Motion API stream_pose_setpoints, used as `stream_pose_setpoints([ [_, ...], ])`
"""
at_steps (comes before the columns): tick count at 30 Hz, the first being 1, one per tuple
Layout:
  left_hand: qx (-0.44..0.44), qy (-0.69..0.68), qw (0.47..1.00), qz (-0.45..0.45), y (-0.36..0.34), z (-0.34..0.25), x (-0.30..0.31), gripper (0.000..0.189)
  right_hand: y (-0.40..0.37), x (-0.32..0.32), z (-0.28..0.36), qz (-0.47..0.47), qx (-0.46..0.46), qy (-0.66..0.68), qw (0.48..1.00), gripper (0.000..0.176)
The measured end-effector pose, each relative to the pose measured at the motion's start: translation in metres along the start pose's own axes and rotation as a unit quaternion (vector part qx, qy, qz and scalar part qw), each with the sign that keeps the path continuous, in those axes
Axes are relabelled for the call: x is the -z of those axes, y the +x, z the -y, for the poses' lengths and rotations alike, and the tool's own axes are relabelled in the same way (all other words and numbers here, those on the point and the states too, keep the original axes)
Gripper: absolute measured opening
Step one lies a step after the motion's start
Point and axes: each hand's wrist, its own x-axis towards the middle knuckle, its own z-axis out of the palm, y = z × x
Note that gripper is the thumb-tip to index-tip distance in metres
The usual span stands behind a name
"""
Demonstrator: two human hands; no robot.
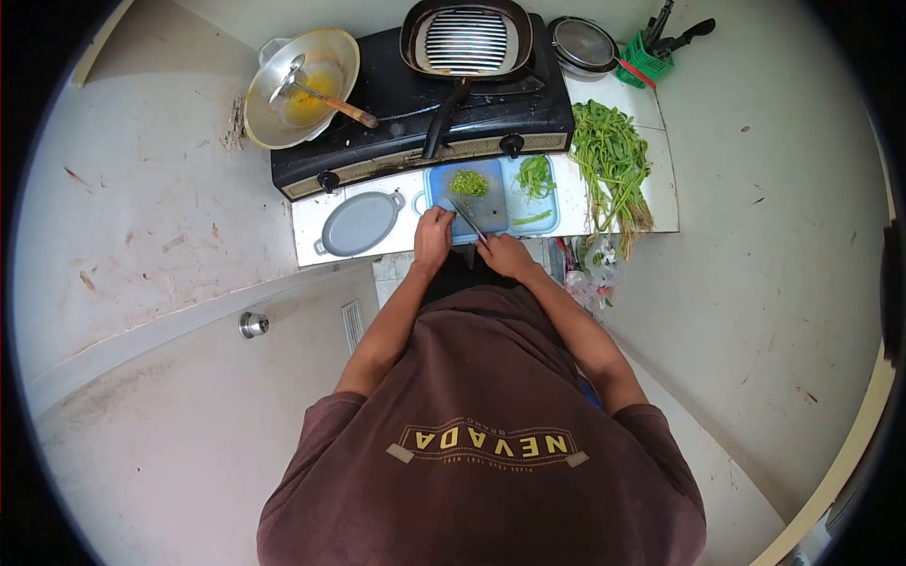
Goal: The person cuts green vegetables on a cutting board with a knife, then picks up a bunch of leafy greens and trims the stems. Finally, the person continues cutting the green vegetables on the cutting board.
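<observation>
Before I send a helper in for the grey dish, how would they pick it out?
Find the black stove on the white counter. Just in front of its left knob, left of the blue cutting board, lies the grey dish: oval, with small handles at both ends, and bare inside.

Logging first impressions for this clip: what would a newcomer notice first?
At centre, the left hand rests on a blue board while the right hand grips a knife near chopped greens. Behind it sits a black stove with a ribbed pan, a wok of yellow liquid to its left. A bundle of long greens lies on the counter to the right.
</observation>
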Motion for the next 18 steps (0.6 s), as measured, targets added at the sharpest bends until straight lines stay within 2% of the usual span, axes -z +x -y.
stream_pose_setpoints([
  [7,-0.043,0.029,0.998,0.029,-0.001,0.005,0.003,0.012,0.005,-0.002,0.001,-0.028,-0.015,0.010,0.999,0.045],
  [18,-0.054,0.044,0.997,0.026,0.000,0.001,0.005,0.010,0.000,-0.007,0.009,-0.010,-0.023,-0.022,0.999,0.043],
])
